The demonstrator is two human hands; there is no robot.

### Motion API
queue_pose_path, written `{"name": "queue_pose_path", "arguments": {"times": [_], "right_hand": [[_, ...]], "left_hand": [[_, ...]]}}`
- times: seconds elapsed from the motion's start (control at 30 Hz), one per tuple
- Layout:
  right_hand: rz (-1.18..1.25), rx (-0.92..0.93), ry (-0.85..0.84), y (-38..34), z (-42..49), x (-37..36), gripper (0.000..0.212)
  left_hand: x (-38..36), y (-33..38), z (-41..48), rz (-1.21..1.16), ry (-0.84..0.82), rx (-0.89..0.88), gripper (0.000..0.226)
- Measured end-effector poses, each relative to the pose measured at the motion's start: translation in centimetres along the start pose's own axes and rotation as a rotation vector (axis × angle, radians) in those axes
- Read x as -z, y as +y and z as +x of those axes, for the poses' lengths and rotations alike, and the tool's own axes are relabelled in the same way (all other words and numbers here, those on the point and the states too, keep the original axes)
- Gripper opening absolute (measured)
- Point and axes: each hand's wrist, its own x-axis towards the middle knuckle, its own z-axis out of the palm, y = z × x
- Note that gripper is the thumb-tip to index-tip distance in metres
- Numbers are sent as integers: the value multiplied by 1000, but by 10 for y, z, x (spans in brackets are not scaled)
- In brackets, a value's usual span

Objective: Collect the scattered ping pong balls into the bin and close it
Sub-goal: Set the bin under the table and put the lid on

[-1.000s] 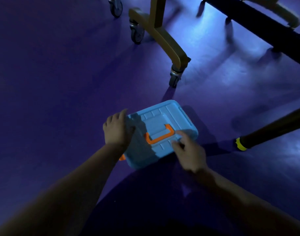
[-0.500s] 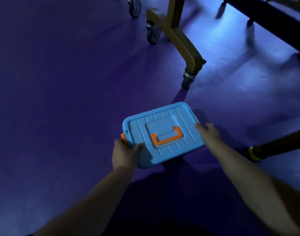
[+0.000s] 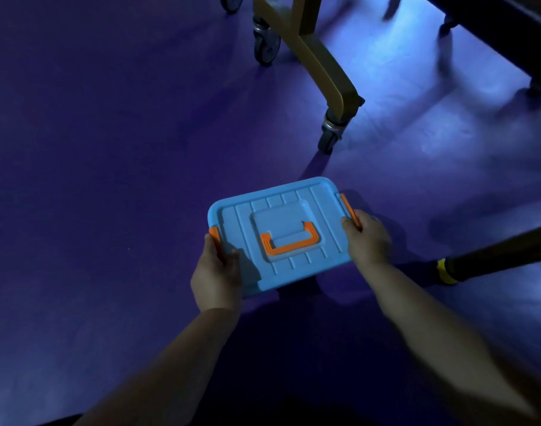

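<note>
Blue bin, orange handle; purple floor.

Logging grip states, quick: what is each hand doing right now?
Left hand: closed on the blue bin at its left orange latch.
Right hand: closed on the bin's right orange latch.

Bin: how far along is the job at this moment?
Done: the lid sits on the blue bin, and no balls show on the floor. In hand: left hand and right hand press the orange side clips. Left: whether they have latched cannot be told.
</note>
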Motion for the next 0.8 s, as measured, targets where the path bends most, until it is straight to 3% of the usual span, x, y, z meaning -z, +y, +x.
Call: {"name": "queue_pose_path", "arguments": {"times": [0.17,0.33,0.5,0.63,0.7,0.8], "right_hand": [[-108,45,44,-5,-5,4,21],[-33,-4,38,-7,-14,4,25],[331,-347,223,-17,-43,-5,71],[675,-575,69,-23,-66,-31,93],[743,-617,58,-24,-65,-30,88],[930,-643,172,-27,-48,-8,39]], "left_hand": [[2,4,-3,15,6,0,51],[2,8,-1,23,-24,144,46],[-11,21,1,-80,-33,206,45],[-41,45,-12,-107,-144,140,51],[-53,54,-15,-120,-195,107,52],[-69,66,-14,-105,-329,19,55]]}}
